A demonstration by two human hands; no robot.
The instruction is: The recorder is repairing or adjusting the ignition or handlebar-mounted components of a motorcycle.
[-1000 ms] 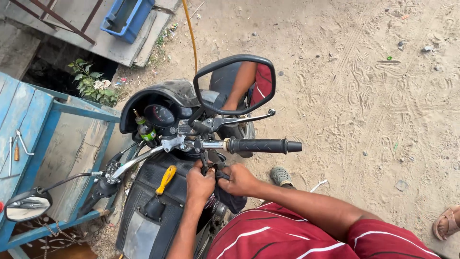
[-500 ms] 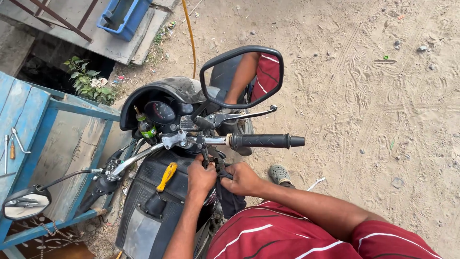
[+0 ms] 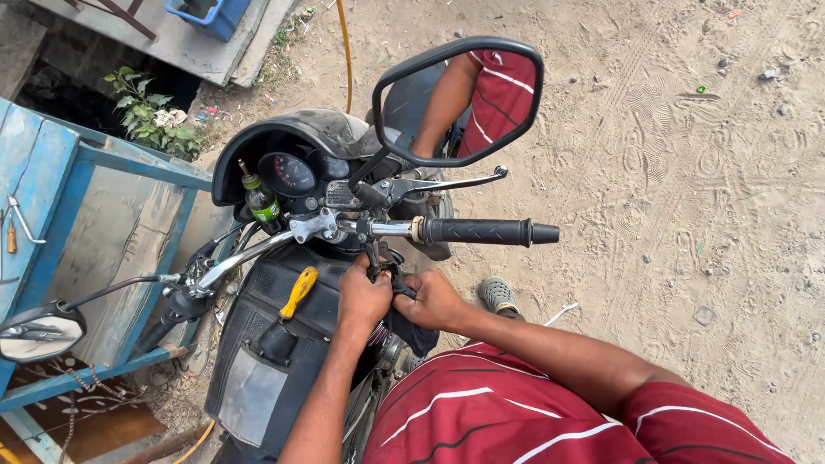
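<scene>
I look down on a black motorcycle with chrome handlebars. My left hand and my right hand meet just below the right switch housing, both closed around a small dark part and cables under the bar; what exactly each grips is hidden by the fingers. The black right grip and silver brake lever sit just above my hands. A yellow-handled screwdriver lies on the black tank cover. The right mirror reflects my arm and red striped shirt.
A blue wooden cart stands close on the left, beside the left mirror. A small green bottle is tucked by the speedometer. A grey sandal rests on the sandy ground at right. A yellow hose runs away ahead.
My view has shifted slightly, so the motorcycle sits a little higher and to the right. Both hands stay at the same spot under the handlebar, with small finger movements.
</scene>
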